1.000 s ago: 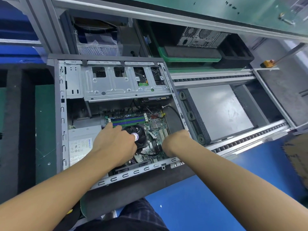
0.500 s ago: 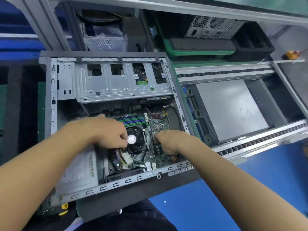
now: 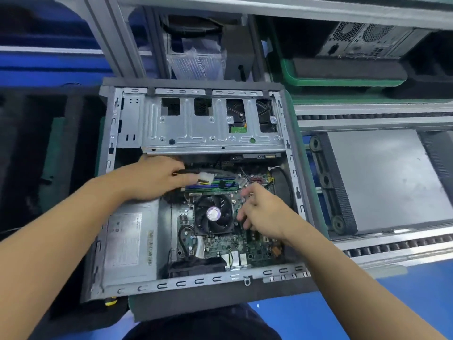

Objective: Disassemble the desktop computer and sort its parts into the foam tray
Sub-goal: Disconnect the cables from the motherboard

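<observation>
In the computer (image 3: 196,282), the left hand (image 3: 157,177) grips a white plug (image 3: 206,178); the right hand (image 3: 266,215) hovers, fingers (image 3: 247,192) loose, beside the fan (image 3: 213,214).

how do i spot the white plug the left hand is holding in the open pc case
Find the open grey metal computer case lying flat at the centre, then the round black cooler fan on its green board. Just above it, the left hand pinches a black cable ending in a blocky white plastic plug, the only connector held in fingers.
</observation>
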A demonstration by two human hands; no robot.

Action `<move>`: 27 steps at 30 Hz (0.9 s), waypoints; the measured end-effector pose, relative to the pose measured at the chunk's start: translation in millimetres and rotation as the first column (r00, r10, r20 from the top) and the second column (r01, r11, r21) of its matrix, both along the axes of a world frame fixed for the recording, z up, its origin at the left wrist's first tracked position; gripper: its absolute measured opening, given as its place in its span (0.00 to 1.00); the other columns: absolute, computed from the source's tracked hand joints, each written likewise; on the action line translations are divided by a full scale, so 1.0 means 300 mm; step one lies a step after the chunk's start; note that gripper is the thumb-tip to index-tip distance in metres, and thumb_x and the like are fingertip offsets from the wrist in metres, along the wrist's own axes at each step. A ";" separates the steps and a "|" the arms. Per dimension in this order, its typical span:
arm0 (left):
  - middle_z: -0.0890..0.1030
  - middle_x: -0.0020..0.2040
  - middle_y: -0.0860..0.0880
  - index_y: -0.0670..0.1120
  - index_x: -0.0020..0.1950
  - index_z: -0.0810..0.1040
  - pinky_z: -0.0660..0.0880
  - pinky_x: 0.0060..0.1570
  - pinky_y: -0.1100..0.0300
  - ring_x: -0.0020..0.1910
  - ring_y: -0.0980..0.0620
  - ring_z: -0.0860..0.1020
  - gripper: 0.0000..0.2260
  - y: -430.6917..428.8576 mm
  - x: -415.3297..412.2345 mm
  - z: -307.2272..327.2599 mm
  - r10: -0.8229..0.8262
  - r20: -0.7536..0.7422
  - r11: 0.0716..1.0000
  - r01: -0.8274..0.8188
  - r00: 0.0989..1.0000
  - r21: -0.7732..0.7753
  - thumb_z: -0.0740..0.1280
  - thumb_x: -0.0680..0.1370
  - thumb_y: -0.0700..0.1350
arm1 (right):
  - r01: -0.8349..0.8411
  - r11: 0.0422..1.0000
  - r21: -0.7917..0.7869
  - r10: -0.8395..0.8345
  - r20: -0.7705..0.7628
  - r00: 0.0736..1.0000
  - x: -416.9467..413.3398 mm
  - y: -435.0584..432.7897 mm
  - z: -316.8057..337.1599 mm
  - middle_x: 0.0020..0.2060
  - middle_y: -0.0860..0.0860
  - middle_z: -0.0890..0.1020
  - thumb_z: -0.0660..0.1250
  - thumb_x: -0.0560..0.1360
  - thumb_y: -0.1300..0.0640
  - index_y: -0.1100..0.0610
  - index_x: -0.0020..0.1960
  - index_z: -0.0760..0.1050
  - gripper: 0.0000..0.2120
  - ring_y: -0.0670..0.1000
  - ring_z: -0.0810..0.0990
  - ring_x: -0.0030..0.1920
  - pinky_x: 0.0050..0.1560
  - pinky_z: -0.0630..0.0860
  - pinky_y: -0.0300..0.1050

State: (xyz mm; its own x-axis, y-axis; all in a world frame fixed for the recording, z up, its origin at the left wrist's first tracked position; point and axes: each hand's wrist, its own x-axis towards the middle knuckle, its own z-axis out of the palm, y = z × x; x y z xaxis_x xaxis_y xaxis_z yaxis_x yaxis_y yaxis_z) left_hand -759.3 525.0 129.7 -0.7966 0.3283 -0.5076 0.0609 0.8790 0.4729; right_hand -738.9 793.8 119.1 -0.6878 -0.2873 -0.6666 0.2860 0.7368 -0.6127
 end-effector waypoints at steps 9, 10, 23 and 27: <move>0.77 0.64 0.42 0.49 0.50 0.77 0.61 0.71 0.39 0.62 0.42 0.75 0.30 0.125 -0.064 -0.045 0.181 0.111 0.911 -0.124 0.977 -0.392 0.42 0.82 0.65 | 0.024 0.999 0.027 -0.023 -0.022 0.999 -0.038 0.001 -0.025 0.49 0.58 0.83 0.58 0.80 0.59 0.51 0.62 0.66 0.11 0.51 0.78 0.38 0.34 0.72 0.46; 0.75 0.67 0.44 0.52 0.64 0.75 0.59 0.71 0.39 0.66 0.41 0.72 0.22 0.140 -0.067 -0.067 0.154 0.068 0.870 -0.103 0.986 -0.482 0.45 0.85 0.59 | 0.023 0.999 0.027 -0.022 -0.028 0.999 -0.035 0.000 -0.028 0.49 0.58 0.82 0.58 0.80 0.59 0.51 0.61 0.66 0.11 0.52 0.78 0.39 0.35 0.73 0.47; 0.70 0.73 0.42 0.40 0.69 0.72 0.69 0.68 0.48 0.67 0.43 0.73 0.18 0.215 -0.140 -0.092 0.189 0.242 0.855 -0.038 0.952 -0.517 0.53 0.82 0.42 | -0.060 0.969 0.240 0.118 -0.233 0.965 -0.011 -0.001 -0.018 0.48 0.53 0.81 0.54 0.79 0.63 0.52 0.50 0.72 0.11 0.50 0.76 0.36 0.38 0.73 0.43; 0.73 0.70 0.42 0.40 0.70 0.70 0.70 0.66 0.51 0.65 0.42 0.74 0.22 0.194 -0.066 -0.028 0.156 0.138 0.901 -0.084 0.978 -0.426 0.57 0.80 0.49 | -0.193 0.944 0.268 0.272 -0.300 0.914 0.008 -0.010 -0.016 0.52 0.53 0.80 0.57 0.81 0.59 0.53 0.60 0.72 0.09 0.49 0.77 0.40 0.42 0.74 0.44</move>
